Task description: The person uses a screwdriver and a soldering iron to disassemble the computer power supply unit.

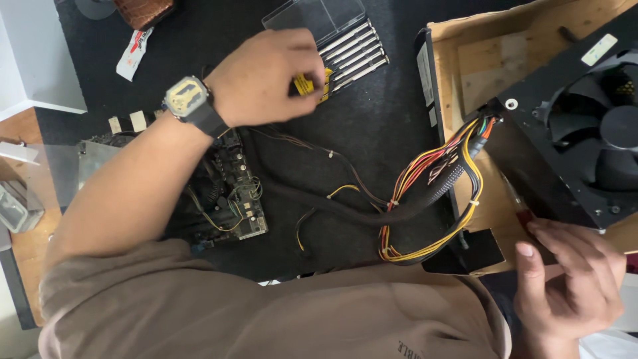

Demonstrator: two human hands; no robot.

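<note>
My left hand [269, 76] is over the precision screwdriver set [345, 53] at the top of the black mat [372, 126], fingers curled in and pinching a yellow-handled driver [306, 84] at the row of bits. Grip is closed on it; fingertips mostly hidden under the knuckles. Watch [189, 100] on that wrist. The set's clear lid [316, 14] is flipped open behind the row of steel shafts.

My right hand [568, 279] is low right, fingers loosely curled against the near edge of the black power supply [571, 126]. There's something red [525, 217] at my fingertips, too small to identify, and I can't tell if I'm actually gripping anything.

The power supply sits fan-up in an open cardboard box [478, 60]. Its wire bundle [432, 193], yellow, red, orange and black with a sleeved trunk, spills out of the box's left side and loops across the mat.

Under my left forearm: a circuit board [232, 193] with thin wires, lying on the mat. A small white and red packet [133, 53] lies at top left, next to a white surface [33, 53].
</note>
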